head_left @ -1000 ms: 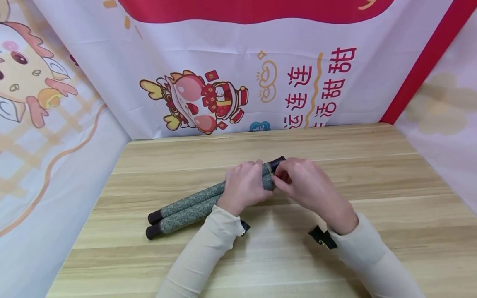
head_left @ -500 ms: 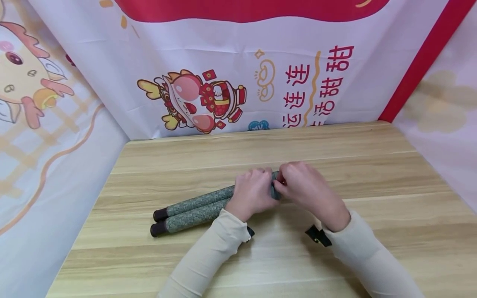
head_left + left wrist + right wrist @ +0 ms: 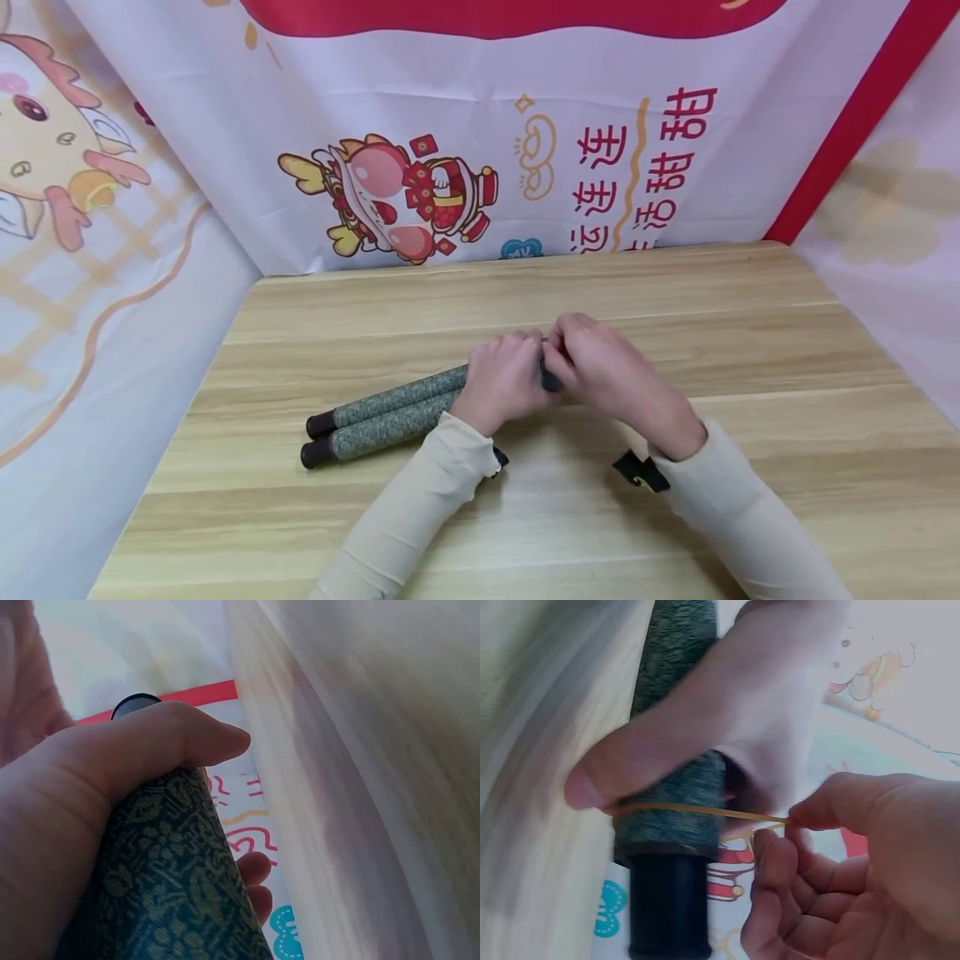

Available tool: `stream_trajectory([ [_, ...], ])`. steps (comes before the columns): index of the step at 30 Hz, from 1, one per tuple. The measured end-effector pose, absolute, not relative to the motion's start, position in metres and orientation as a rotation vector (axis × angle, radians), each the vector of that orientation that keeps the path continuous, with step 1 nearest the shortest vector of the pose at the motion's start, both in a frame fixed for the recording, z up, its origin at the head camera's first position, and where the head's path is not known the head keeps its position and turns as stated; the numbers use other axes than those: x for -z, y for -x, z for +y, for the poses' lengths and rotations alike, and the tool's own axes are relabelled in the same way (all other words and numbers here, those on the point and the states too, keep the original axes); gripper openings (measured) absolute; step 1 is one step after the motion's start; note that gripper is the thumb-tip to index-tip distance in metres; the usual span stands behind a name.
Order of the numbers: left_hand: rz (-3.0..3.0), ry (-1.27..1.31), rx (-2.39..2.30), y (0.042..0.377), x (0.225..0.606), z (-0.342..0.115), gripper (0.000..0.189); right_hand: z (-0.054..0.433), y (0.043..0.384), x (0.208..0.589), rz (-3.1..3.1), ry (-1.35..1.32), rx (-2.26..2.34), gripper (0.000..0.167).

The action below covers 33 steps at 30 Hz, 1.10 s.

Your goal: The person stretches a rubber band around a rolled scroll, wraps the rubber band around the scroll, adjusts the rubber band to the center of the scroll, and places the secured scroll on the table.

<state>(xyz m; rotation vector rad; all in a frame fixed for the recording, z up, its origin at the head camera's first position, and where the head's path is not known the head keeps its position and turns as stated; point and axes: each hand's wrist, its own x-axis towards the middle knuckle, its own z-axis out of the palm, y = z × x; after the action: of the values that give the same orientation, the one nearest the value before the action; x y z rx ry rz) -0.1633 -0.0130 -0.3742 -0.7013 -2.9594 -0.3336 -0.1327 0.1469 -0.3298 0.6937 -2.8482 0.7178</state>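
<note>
Two scrolls, an upper one (image 3: 401, 398) and a lower one (image 3: 397, 427), lie side by side at a slant, rolled up in green patterned cloth with dark end knobs. My left hand (image 3: 506, 379) grips them near their right ends, its thumb (image 3: 180, 735) across the cloth in the left wrist view. A thin yellow rubber band (image 3: 682, 808) crosses the cloth just above a black knob (image 3: 671, 907). Between thumb and fingers my right hand (image 3: 611, 371) pinches this band and holds it stretched away from the roll. The far ends are mostly hidden by the hands in the head view.
The scrolls are over a light wood-grain table (image 3: 300, 517). A printed white cloth (image 3: 465, 75) hangs along its back edge, and more cloth hangs at both sides. Black straps, one of them (image 3: 641, 471) at the right cuff, show at the wrists.
A second ago a dark knob and the band showed between the hands; now the right hand covers that end. The scrolls and left hand have shifted slightly to the right.
</note>
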Motion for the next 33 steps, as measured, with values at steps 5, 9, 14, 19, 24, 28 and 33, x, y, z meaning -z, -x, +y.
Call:
stream_trajectory([
  [5, -2.994, 0.710, 0.316, 0.167, 0.375, -0.015, 0.050, 0.145, 0.131, 0.326, -2.867, -0.590, -0.856, 0.015],
  [9, -3.036, 0.721, 0.321, 0.168, 0.375, -0.017, 0.054, 0.145, 0.131, 0.326, -2.845, -0.552, -0.890, 0.014],
  [14, -3.079, 0.746, 0.295, 0.168, 0.374, -0.021, 0.055, 0.144, 0.132, 0.327, -2.835, -0.530, -0.924, 0.014],
  [19, -3.144, 0.795, 0.273, 0.169, 0.370, -0.028, 0.062, 0.145, 0.133, 0.328, -2.823, -0.537, -0.934, 0.013],
  [24, -3.218, 0.799, 0.232, 0.169, 0.363, -0.035, 0.074, 0.146, 0.135, 0.326, -2.821, -0.531, -0.931, 0.013],
  [28, -3.230, 0.790, 0.245, 0.169, 0.364, -0.035, 0.075, 0.145, 0.135, 0.325, -2.809, -0.516, -0.914, 0.013],
  [33, -3.211, 0.764, 0.309, 0.170, 0.369, -0.033, 0.065, 0.143, 0.134, 0.324, -2.784, -0.516, -0.922, 0.015],
])
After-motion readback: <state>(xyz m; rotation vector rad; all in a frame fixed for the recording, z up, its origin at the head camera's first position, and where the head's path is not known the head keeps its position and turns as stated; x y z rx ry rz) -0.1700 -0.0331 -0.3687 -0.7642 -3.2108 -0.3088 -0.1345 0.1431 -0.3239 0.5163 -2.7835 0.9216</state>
